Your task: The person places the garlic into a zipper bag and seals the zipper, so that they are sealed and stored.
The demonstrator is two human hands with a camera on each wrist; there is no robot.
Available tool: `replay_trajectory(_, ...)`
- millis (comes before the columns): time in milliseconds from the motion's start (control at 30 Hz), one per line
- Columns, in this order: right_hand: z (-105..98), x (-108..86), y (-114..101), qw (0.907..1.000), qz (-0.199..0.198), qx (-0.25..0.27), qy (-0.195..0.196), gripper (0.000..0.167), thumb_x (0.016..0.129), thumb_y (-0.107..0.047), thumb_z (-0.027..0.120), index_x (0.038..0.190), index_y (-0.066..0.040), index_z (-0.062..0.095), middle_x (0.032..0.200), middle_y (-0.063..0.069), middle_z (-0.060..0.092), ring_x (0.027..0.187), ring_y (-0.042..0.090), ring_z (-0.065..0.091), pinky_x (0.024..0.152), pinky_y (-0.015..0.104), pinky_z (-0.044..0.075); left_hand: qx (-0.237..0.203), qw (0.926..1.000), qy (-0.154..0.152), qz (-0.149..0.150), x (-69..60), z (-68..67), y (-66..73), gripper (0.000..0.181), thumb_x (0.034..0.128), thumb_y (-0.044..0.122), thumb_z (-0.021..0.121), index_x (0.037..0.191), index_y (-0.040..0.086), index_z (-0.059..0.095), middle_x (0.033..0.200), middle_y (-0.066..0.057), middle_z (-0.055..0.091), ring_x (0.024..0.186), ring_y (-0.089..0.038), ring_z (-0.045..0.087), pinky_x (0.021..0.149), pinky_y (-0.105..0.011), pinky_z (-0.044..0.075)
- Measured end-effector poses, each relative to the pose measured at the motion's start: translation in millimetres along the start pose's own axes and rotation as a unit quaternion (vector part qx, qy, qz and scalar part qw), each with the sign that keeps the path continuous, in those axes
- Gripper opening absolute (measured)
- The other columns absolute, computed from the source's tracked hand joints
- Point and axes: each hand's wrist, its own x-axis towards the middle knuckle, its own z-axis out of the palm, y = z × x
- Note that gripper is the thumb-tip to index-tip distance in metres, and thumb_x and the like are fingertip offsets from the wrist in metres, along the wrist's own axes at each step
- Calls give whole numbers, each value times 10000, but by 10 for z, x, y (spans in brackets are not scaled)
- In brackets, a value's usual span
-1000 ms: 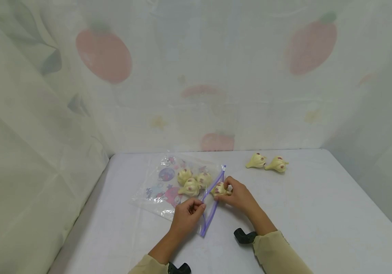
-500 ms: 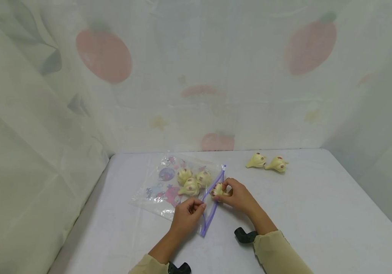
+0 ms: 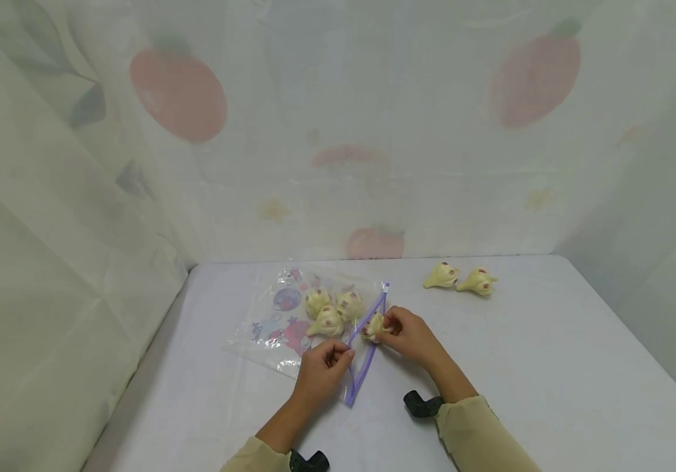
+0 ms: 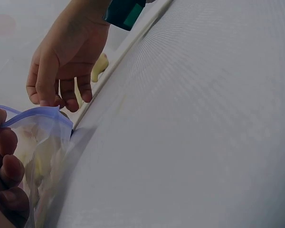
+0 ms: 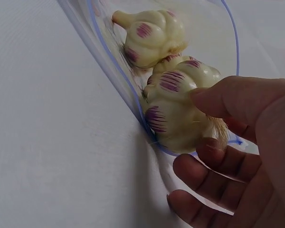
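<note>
The left hand (image 3: 322, 375) pinches the bag (image 3: 283, 335) at its mouth (image 3: 364, 373); the right hand (image 3: 413, 335) holds a garlic (image 3: 373, 326) in that mouth. Risk: if the left pinch slips, the mouth may collapse and snag the garlic. The white table (image 3: 538, 367) extends around the bag; fruit-printed sheeting (image 3: 326, 92) hangs behind it, leaf-printed sheeting (image 3: 72, 249) to its left.

A white-covered bench (image 3: 550, 367) with rounded far corners stands before a pale, translucent fabric backdrop (image 3: 432, 98) printed with faded red fruit shapes (image 3: 179, 95) and yellow stars (image 3: 274, 210). A creased, cream-coloured curtain (image 3: 37, 262) bearing grey leaf shapes (image 3: 88, 108) hangs on the left; a pale-grey wall (image 3: 656, 262) closes the right. The light is soft.
</note>
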Motion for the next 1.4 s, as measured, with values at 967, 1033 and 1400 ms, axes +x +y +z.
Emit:
replay_trajectory(967,28,23,-40,9922,-682,235,-1017,401,891,-206,720,1276,-140,629,1205,70,675,848,153,587,663,264,481,10,10000,-30,2,-3,-35,-399,55,864,63,738,828,87,704,653,33,618,538,-1,468,486,-169,400)
replay_trajectory(1033,-18,45,-5,9951,-539,202,-808,380,902,-217,709,1268,-146,635,1237,46,667,880,157,582,671,278,481,46,10000,38,-38,-5,-35,-385,47,857,38,734,826,53,702,657,2,623,543,3,460,488,-170,400)
replay_trajectory(1400,-867,219,399,9932,390,-367,1032,403,966,-267,631,1317,-76,579,1315,173,581,1113,347,559,854,457,470,18,9999,-103,66,-33,21,8,38,856,-27,699,851,-64,689,686,-120,651,576,5,475,528,-163,430)
